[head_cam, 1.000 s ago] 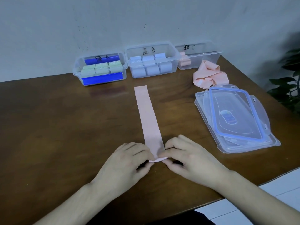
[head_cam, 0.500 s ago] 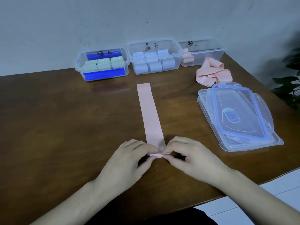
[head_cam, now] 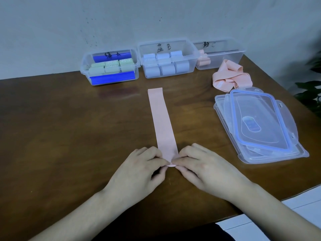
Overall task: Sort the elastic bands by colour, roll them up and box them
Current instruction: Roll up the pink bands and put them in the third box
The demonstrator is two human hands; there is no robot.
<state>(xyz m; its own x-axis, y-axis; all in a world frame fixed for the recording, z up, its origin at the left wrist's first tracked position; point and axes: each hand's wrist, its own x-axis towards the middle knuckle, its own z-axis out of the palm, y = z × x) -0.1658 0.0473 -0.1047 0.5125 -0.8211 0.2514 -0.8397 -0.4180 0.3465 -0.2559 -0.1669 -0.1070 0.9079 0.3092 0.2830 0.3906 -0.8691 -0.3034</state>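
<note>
item: three clear boxes along the wall end of the brown bench (head_cam: 52, 136). left box (head_cam: 111, 66) marked in black with a character and "a", holds green rolls (head_cam: 111, 66), one printed "30 lb"; a blue strip sits at its front. middle box (head_cam: 167, 58) marked "b", holds pale blue rolls (head_cam: 166, 69). right box (head_cam: 220, 53) marked with a character and what may be "c", writing blurred; one pink roll (head_cam: 203, 60) at its left end.

item: pink band (head_cam: 161, 119), flat on the bench, running from near the middle box down to the hands. its near end is turned up into a small roll between the fingertips.

item: left hand (head_cam: 139, 173) and right hand (head_cam: 203, 171), side by side, each grip pinched shut on the band's near end.

item: loose pink bands (head_cam: 229, 75), heaped right of the flat one, just behind stacked clear lids (head_cam: 260, 126).
</note>
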